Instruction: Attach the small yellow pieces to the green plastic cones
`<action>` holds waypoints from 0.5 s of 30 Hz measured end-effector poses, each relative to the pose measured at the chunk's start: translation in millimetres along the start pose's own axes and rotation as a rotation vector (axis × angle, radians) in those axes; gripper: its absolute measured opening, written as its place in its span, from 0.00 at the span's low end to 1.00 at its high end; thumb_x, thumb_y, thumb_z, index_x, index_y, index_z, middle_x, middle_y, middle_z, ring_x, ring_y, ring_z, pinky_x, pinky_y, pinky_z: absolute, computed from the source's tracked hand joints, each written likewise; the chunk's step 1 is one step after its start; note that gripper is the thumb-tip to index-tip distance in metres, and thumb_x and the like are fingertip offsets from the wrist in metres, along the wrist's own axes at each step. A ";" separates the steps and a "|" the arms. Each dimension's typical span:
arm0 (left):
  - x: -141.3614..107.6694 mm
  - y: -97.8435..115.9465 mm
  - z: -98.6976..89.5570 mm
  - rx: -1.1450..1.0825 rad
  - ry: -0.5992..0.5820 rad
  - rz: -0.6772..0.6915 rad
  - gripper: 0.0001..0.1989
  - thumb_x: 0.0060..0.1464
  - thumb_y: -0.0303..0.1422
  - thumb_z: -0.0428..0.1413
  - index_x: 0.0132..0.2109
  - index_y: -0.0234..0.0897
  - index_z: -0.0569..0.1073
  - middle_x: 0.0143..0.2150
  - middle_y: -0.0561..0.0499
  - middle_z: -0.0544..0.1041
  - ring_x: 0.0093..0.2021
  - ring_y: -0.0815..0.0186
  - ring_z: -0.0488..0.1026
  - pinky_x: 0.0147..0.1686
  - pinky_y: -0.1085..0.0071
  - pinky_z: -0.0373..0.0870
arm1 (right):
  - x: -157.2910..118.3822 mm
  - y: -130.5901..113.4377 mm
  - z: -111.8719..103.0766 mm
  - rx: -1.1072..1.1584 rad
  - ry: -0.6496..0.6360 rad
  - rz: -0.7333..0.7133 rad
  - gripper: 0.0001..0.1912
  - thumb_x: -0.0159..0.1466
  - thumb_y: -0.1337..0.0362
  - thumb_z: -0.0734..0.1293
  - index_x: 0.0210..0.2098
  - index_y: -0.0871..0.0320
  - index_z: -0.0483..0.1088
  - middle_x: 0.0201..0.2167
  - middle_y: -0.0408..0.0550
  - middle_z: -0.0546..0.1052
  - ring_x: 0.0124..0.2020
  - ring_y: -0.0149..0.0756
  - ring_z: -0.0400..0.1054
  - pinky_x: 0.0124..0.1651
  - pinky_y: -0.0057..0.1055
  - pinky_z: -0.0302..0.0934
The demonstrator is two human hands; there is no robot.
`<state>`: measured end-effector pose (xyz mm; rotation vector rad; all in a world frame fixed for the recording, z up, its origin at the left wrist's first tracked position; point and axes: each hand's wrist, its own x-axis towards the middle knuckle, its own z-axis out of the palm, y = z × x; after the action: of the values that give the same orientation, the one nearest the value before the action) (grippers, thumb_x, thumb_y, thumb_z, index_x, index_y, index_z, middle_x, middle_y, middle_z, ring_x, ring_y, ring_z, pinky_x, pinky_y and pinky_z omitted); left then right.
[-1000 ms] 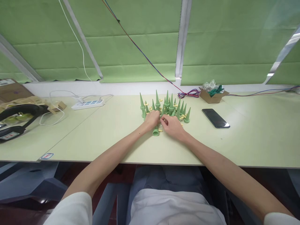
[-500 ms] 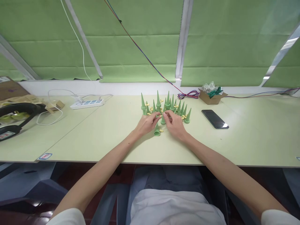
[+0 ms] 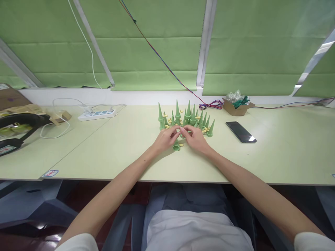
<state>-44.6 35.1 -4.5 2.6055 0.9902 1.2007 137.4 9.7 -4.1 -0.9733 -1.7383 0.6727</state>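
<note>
My left hand [image 3: 165, 139] and my right hand [image 3: 194, 138] meet at the fingertips just above the table, both closed in a pinch. A green plastic plant watering spike [image 3: 182, 135] shows partly below the right fingers, which are closed on it. Whatever the left fingertips pinch is hidden. Just in front, another green spike [image 3: 176, 147] lies with its round open end towards me and a small yellow valve [image 3: 181, 145] at its side. Behind the hands several more green spikes [image 3: 193, 116] stand point up in a cluster, many with yellow valves.
A black phone [image 3: 240, 132] lies to the right. Behind it stand a small cardboard box [image 3: 237, 108] with plastic wrap and coiled red-blue wire [image 3: 211, 104]. At the left are a white power strip [image 3: 97, 114] and black headphones [image 3: 24, 120]. The table's front edge [image 3: 180, 182] is near me.
My fingertips have come closer together and now touch, covering more of the spike between them. The other spikes stand as before; the view has shifted slightly.
</note>
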 end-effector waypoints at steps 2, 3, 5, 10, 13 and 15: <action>0.6 1.2 -1.0 -0.027 -0.013 -0.021 0.12 0.66 0.36 0.51 0.51 0.36 0.72 0.22 0.58 0.69 0.21 0.72 0.63 0.25 0.75 0.59 | 0.5 1.0 -0.3 0.039 0.013 0.016 0.21 0.69 0.45 0.62 0.32 0.57 0.70 0.26 0.43 0.71 0.25 0.31 0.62 0.30 0.30 0.57; 1.0 1.8 -1.9 -0.040 -0.020 -0.036 0.12 0.66 0.37 0.51 0.52 0.37 0.71 0.21 0.59 0.68 0.21 0.72 0.63 0.25 0.75 0.59 | 0.8 1.4 -0.3 0.057 0.021 0.028 0.21 0.68 0.45 0.62 0.32 0.56 0.69 0.25 0.43 0.70 0.24 0.31 0.61 0.29 0.30 0.57; 2.0 2.7 -3.7 -0.064 -0.033 -0.060 0.13 0.65 0.39 0.53 0.52 0.38 0.69 0.23 0.59 0.69 0.20 0.73 0.63 0.25 0.76 0.59 | 1.5 1.8 -0.1 0.092 0.041 0.053 0.22 0.68 0.44 0.62 0.31 0.56 0.68 0.24 0.42 0.69 0.22 0.30 0.60 0.27 0.29 0.55; 4.6 1.2 -4.9 -0.042 -0.005 -0.012 0.09 0.65 0.37 0.53 0.45 0.37 0.73 0.32 0.53 0.77 0.23 0.73 0.66 0.27 0.75 0.63 | 1.7 1.8 0.7 0.140 0.066 0.060 0.22 0.67 0.43 0.62 0.31 0.56 0.67 0.25 0.42 0.69 0.21 0.29 0.60 0.24 0.28 0.54; 5.5 -2.3 -4.4 -0.018 0.037 0.083 0.09 0.66 0.34 0.52 0.42 0.35 0.75 0.34 0.49 0.78 0.30 0.70 0.71 0.32 0.73 0.65 | 0.9 1.3 0.8 0.135 0.066 0.059 0.22 0.67 0.43 0.62 0.31 0.56 0.67 0.25 0.42 0.69 0.21 0.29 0.60 0.23 0.28 0.54; 5.9 -5.3 -4.3 -0.012 0.049 0.129 0.10 0.66 0.33 0.51 0.41 0.35 0.76 0.35 0.47 0.78 0.33 0.68 0.72 0.33 0.73 0.66 | 0.5 1.0 0.7 0.117 0.062 0.059 0.22 0.67 0.43 0.62 0.32 0.56 0.68 0.25 0.43 0.70 0.21 0.29 0.61 0.24 0.28 0.54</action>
<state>-47.6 42.1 0.4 2.6783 0.8313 1.3012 137.0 10.7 -4.9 -0.9573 -1.6026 0.7661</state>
